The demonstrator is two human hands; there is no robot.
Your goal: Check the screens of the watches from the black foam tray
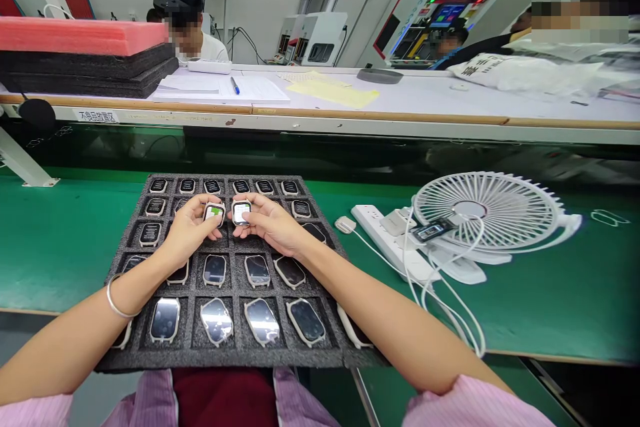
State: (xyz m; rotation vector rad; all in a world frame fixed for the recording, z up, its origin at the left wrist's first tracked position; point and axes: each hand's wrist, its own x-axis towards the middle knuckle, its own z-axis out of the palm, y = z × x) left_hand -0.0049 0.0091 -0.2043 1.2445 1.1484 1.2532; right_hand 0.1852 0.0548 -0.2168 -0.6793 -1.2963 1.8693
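Note:
A black foam tray [325, 347] with rows of pockets lies on the green bench in front of me, holding several smartwatch bodies. My left hand [187, 230] is closed around one watch body [215, 212] whose screen glows green. My right hand [265, 220] grips another watch body [241, 211] with a lit white screen. Both hands hover over the tray's middle rows, the two watches side by side. A silver bangle [117, 300] circles my left wrist.
To the right lie a white fan [487, 210] on its back, a white power strip [385, 237] and trailing white cables [450, 300]. Beyond a glass strip is a white table with papers, a pen [235, 85], stacked black and pink foam [80, 53]. A person sits behind it.

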